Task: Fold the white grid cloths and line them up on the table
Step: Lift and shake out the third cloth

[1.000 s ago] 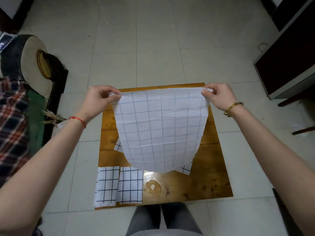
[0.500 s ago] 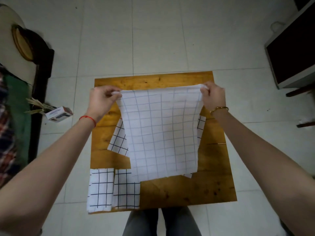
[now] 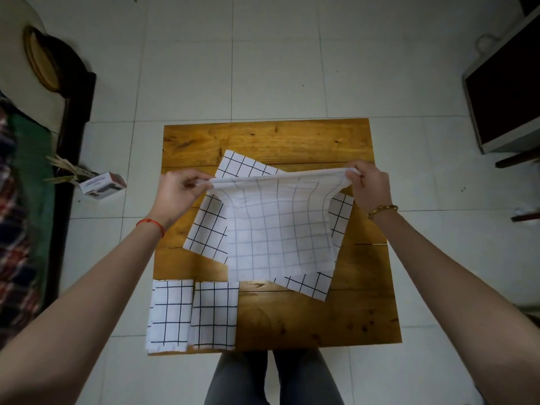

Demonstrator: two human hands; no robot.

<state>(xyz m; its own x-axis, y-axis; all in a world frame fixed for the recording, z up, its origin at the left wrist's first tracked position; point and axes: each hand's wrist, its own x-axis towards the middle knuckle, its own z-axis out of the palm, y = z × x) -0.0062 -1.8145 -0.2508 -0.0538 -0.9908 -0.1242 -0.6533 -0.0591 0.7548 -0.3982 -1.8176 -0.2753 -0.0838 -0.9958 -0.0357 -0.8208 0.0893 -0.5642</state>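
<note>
Head view: left hand pinches the top-left corner of the held grid cloth, fingers curled in on the fabric edge. Right hand pinches the top-right corner the same way. The two hands are well apart, left at 9 o'clock and right at 3 o'clock of the cloth's top edge, which runs taut between them.

The held cloth hangs from that edge toward 6 o'clock, over the middle of the wooden table. Its faint grid side faces the camera. Cannot tell if its lower edge touches the table.

Under it lies a flat unfolded cloth, rotated slightly, with corners showing at 12, 9, 3 and 5 o'clock around the held cloth. It lies on the table, directly below both hands.

Two folded cloths sit at the table's 7 o'clock corner: left folded cloth and right folded cloth, side by side, touching or just overlapping. The left one overhangs the table edge a little. Both are well clear of the hands.

Red string on left wrist, gold bracelet on right wrist. Small box on the tile floor at 9 o'clock of the table.
</note>
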